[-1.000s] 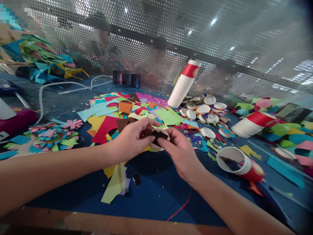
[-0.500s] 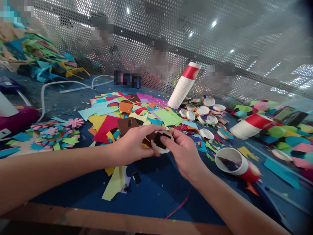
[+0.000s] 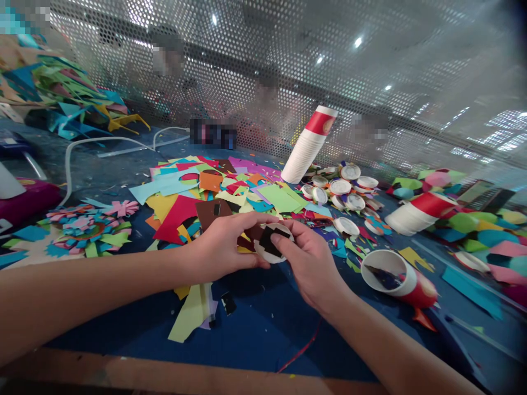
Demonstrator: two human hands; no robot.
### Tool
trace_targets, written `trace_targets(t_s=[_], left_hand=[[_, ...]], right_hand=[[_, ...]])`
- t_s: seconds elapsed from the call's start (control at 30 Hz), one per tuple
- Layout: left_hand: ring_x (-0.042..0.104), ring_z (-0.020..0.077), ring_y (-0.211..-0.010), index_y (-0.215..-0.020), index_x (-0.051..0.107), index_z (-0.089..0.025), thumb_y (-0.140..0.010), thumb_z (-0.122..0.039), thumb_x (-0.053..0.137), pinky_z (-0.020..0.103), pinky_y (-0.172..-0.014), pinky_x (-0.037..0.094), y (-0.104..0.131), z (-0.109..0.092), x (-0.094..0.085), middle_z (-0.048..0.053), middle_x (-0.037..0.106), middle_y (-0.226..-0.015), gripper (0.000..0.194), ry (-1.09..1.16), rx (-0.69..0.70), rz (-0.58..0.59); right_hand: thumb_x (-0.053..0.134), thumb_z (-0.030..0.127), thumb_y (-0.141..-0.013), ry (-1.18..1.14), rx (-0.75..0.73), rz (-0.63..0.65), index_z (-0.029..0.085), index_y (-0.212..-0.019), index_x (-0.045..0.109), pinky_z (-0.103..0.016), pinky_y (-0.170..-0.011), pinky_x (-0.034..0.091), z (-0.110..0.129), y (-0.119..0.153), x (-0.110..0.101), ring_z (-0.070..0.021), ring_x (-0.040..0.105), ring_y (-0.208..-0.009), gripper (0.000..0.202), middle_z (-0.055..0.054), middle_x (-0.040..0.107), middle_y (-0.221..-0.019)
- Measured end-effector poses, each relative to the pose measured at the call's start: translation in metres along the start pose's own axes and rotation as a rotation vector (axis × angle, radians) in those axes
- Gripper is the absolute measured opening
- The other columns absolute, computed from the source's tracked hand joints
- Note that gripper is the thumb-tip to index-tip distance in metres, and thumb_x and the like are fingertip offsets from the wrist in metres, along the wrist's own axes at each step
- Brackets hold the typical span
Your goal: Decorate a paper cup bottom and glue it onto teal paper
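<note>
Holding a white disc (image 3: 267,256) just above the near middle of the blue bench (image 3: 251,343), between both hands. Pinching its right side with the right hand (image 3: 309,255), thumb pressed on a black patch (image 3: 268,237) on its face, fingers bent behind. Curling the left hand (image 3: 230,241) about its left edge, thumb and fingers closed in on the rim, partly hidden.

At the right, lying on its side with its mouth toward the left, a red and white cup (image 3: 423,288), holding dark, pointed and bluish bits (image 3: 387,277), too shadowed to name. Beyond it, also at the right, a short stack of cups (image 3: 420,213), nested and tipped over, red on the outer one. At the far middle, a tall stack of cups (image 3: 302,156), nested and leaning right, red on the top one; contents of both stacks out of sight. Just right of the tall stack, a heap of white round pieces (image 3: 340,187) with coloured edges.

Spread beyond the hands, a pile of coloured paper (image 3: 177,211) with cut-out gaps. At the left, a paper flower (image 3: 86,226). On the near side, a pale yellow strip (image 3: 186,318), a small black scrap (image 3: 228,303) and, farther right, a red string (image 3: 302,350)
</note>
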State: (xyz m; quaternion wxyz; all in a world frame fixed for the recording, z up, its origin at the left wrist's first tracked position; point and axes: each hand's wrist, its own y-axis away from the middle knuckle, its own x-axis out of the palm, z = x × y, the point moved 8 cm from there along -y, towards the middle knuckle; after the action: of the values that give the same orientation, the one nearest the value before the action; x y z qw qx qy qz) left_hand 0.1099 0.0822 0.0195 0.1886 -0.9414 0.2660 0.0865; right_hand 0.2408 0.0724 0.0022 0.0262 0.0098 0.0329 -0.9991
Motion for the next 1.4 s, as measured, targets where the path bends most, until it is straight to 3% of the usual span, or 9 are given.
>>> trace_targets(t_s=[0.37,0.57,0.73,0.9,1.1,1.23,1.4], left_hand=[[0.067,0.0147,-0.086,-0.122,0.061,-0.022,-0.071,-0.02,0.079,0.023,-0.074,0.056,0.001,-0.003,0.003,0.0,0.068,-0.101,0.055,-0.021,-0.011,-0.018],[0.065,0.0144,-0.073,-0.116,0.062,-0.02,-0.068,-0.029,0.085,0.024,-0.066,0.052,0.007,-0.024,0.006,-0.002,0.068,-0.086,0.054,0.012,-0.023,-0.015],[0.064,0.0167,-0.066,-0.098,0.062,-0.02,-0.064,-0.039,0.086,0.024,-0.055,0.044,0.011,-0.04,0.003,-0.003,0.067,-0.073,0.046,-0.039,-0.077,-0.06],[0.059,0.0167,-0.058,-0.083,0.056,-0.02,-0.062,-0.05,0.082,0.023,-0.044,0.034,0.007,-0.042,-0.005,-0.001,0.065,-0.068,0.045,-0.198,-0.111,-0.088],[0.06,0.0178,-0.053,-0.08,0.06,-0.017,-0.063,-0.052,0.079,0.024,-0.04,0.035,-0.001,-0.042,-0.011,0.003,0.065,-0.064,0.044,-0.296,-0.2,-0.062],[0.056,0.0169,-0.052,-0.072,0.06,-0.017,-0.062,-0.056,0.077,0.024,-0.038,0.031,-0.003,-0.044,-0.012,0.004,0.063,-0.065,0.044,-0.341,-0.2,-0.053],[0.05,0.0128,-0.049,-0.073,0.062,-0.017,-0.062,-0.053,0.078,0.023,-0.041,0.032,-0.001,-0.045,-0.013,0.002,0.062,-0.064,0.042,-0.316,-0.203,-0.063]], right_hand=[[0.079,0.035,-0.073,-0.083,0.047,-0.028,0.021,-0.085,0.068,-0.027,-0.07,0.05,-0.003,0.0,0.002,-0.0135,0.062,-0.071,0.021,0.001,0.069,-0.076],[0.081,0.034,-0.064,-0.249,0.209,0.098,0.02,-0.079,0.068,-0.023,-0.054,0.045,0.003,0.005,0.014,-0.0112,0.056,-0.055,0.023,0.001,0.065,-0.065],[0.078,0.043,-0.061,-0.187,0.249,0.141,0.022,-0.067,0.064,-0.025,-0.049,0.041,0.008,0.011,0.02,-0.0129,0.049,-0.051,0.026,0.002,0.057,-0.058],[0.076,0.057,-0.062,-0.11,0.281,0.169,0.025,-0.066,0.06,-0.027,-0.046,0.038,0.003,0.011,0.027,-0.0128,0.042,-0.046,0.035,0.003,0.049,-0.053],[0.071,0.065,-0.064,-0.065,0.329,0.215,0.026,-0.061,0.056,-0.028,-0.043,0.035,-0.009,0.009,0.031,-0.011,0.03,-0.039,0.042,0.007,0.03,-0.041],[0.074,0.061,-0.061,-0.067,0.36,0.246,0.026,-0.055,0.054,-0.03,-0.046,0.037,-0.016,0.011,0.03,-0.0123,0.034,-0.039,0.04,0.006,0.032,-0.039],[0.07,0.068,-0.061,-0.059,0.361,0.271,0.028,-0.056,0.055,-0.032,-0.047,0.037,-0.02,0.012,0.026,-0.0155,0.036,-0.041,0.043,0.004,0.035,-0.038]])
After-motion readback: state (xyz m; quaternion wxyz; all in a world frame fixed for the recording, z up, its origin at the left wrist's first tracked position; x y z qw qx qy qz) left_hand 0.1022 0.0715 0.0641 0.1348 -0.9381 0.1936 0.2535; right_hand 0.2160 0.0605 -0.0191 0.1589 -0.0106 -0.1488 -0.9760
